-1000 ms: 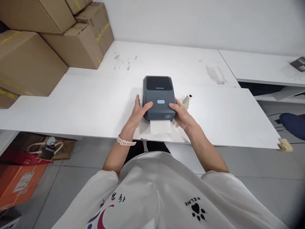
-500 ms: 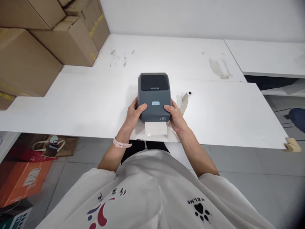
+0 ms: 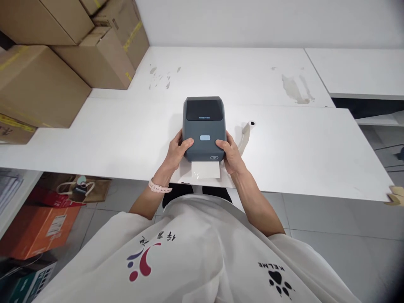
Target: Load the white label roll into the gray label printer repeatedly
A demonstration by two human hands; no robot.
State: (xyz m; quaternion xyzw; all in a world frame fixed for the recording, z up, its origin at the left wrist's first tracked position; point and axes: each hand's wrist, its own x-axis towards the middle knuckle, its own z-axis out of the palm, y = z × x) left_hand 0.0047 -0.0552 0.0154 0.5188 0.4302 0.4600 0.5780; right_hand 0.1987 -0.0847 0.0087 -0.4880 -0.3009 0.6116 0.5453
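On the left I see stacked cartons, contents hidden. My left hand has its grip wrapped on the grey printer, near the surface's front edge, paper protruding below. My right hand mirrors it, thumb on top. Beyond lies a loose paper roll. I judge this a steadying step; moving next calls for even pressure.
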